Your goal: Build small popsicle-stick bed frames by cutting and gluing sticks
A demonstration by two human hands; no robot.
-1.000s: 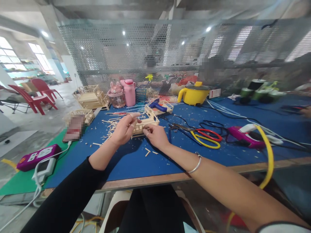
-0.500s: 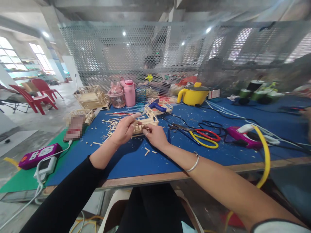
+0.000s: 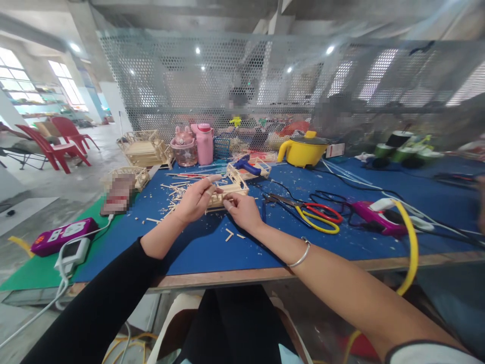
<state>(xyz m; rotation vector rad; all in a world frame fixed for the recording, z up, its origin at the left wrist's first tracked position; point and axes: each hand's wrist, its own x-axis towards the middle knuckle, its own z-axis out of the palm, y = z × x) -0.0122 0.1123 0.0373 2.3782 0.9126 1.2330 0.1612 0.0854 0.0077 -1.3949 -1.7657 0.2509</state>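
Observation:
A small model built of pale wooden sticks (image 3: pixel 238 189) stands on the blue table mat, between my two hands. At its left end my left hand (image 3: pixel 197 199) is closed on the frame, with the index finger stretched over the top. My right hand (image 3: pixel 243 211) pinches at the front edge of the model, thumb and fingers together. Whether a separate small stick is between those fingertips is hidden. Behind the model lies a blue glue gun (image 3: pixel 247 165), resting on another stick frame (image 3: pixel 262 167).
Loose sticks (image 3: pixel 176 197) lie scattered left of the model. To the right are scissors (image 3: pixel 318 217) with red and yellow handles, black cables and a purple power strip (image 3: pixel 379 218). A yellow pot (image 3: pixel 305 151), a pink bottle (image 3: pixel 204 144) and larger stick models (image 3: pixel 146 149) line the back.
The camera view has shifted slightly. Both hands stay at the model in nearly the same pose, with hardly any visible finger movement.

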